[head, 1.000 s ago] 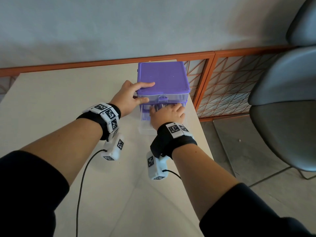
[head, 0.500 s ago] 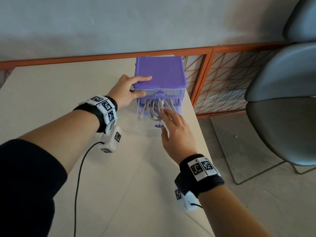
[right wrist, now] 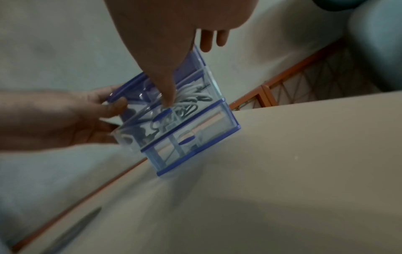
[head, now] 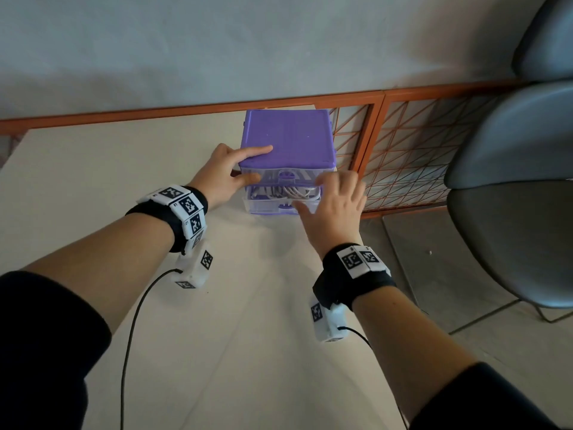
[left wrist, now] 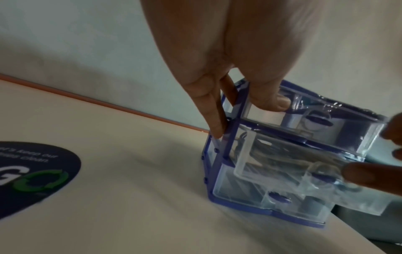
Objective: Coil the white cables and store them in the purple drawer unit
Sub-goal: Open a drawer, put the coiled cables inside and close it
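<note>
The purple drawer unit (head: 288, 135) stands at the table's far right edge. Its clear middle drawer (head: 279, 200) sticks out a little and holds the white cables (head: 294, 191), also visible through the drawer front in the right wrist view (right wrist: 191, 92). My left hand (head: 245, 164) grips the unit's left front corner: index finger on the lid, thumb (left wrist: 274, 103) on the top drawer's front, other fingers (left wrist: 217, 127) down the side. My right hand (head: 316, 195) is spread with straight fingers, and its thumb (right wrist: 169, 101) presses the middle drawer's front.
An orange metal lattice railing (head: 403, 156) runs behind and right of the table. A grey chair (head: 511, 197) stands on the floor at right. The table's right edge passes just beside the unit. A round dark sticker (left wrist: 32, 171) lies on the table at left.
The middle drawer stood pulled far out with my right hand in it, on the cables. That hand came out and pushed the drawer almost fully in. The left hand stayed on the unit.
</note>
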The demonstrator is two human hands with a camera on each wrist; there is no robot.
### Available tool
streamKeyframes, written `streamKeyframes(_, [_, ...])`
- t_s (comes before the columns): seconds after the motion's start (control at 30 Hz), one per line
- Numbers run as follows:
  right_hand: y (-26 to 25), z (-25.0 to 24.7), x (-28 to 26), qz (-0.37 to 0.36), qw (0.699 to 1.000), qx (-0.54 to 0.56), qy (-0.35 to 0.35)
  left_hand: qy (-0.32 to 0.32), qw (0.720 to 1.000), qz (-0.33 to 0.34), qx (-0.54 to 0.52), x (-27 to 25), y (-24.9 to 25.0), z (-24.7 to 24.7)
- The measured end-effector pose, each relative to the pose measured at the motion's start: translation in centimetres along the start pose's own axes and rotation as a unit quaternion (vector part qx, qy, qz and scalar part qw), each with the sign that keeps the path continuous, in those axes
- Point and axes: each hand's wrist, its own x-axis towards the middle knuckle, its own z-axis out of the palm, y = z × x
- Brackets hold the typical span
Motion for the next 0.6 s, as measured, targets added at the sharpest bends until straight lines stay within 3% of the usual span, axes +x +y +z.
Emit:
streamKeyframes(0.07, [0.8, 0.0, 0.4, 0.077, 0.992, 0.100, -0.016, 0.019, 1.000, 0.005, -0.005, -0.2, 0.1, 0.3])
streamKeyframes(0.13, [1.6, 0.1, 0.6, 0.127, 0.969, 0.193, -0.088, 0.046, 0.996, 0.016, -0.070, -0.8, -0.1, 0.9])
streamKeyframes(0.27, [3.1, 0.8, 0.6, 0.121, 0.958, 0.199, -0.170, 0.083, 0.980, -0.056, -0.173, -1.8, -1.4, 2.8])
streamKeyframes(0.43, [3.3, 0.8, 0.9, 0.139, 0.946, 0.247, -0.156, 0.096, 0.985, -0.060, -0.132, -1.4, -1.8, 3.6])
streamKeyframes(0.6, [3.1, 0.9, 1.6, 0.189, 0.936, 0.280, -0.099, 0.174, 0.976, -0.068, -0.114, -1.5, -1.6, 4.3])
